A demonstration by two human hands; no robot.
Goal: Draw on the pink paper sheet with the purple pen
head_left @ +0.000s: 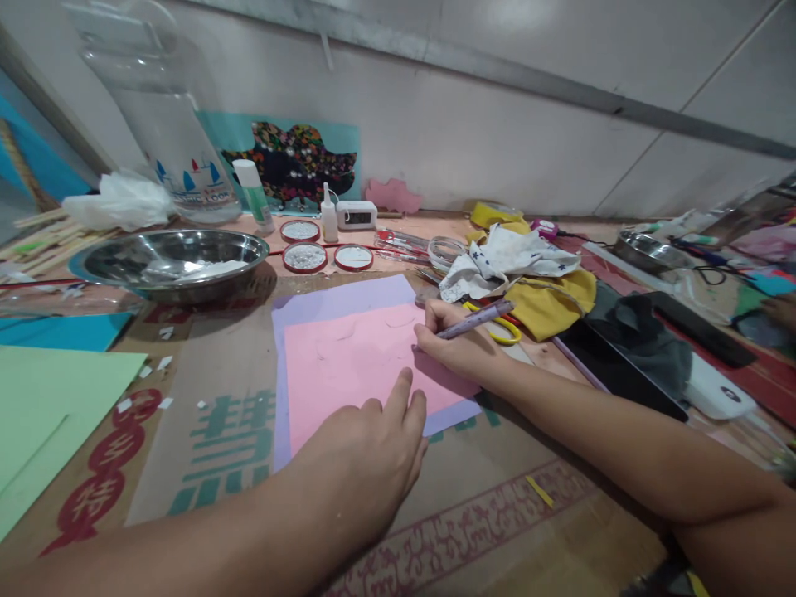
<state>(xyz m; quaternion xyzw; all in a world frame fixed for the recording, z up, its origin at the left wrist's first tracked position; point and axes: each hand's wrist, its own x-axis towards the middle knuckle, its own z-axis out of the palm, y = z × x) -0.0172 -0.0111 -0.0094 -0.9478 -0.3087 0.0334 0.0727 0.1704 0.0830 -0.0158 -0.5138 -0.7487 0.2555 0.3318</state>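
Note:
A pink sheet of paper (348, 356) lies on top of a larger lilac sheet (373, 292) on the cardboard-covered table. Faint curved lines show on the pink sheet. My right hand (457, 348) grips a purple patterned pen (478, 318) over the sheet's right part; the tip is hidden by my fingers. Flat on the lower part of the pink paper rests my left hand (373, 435), its fingers stretched out and holding nothing. Just beyond my right hand are yellow-handled scissors (505, 330), partly covered by cloth.
A steel bowl (171, 286) stands at the left, with green paper (55, 414) nearer me. Behind the sheets are red-rimmed dishes of white beads (304, 257), a glue bottle (328, 217) and a glue stick (254, 195). At the right lie cloths (550, 298) and a dark tablet (613, 365).

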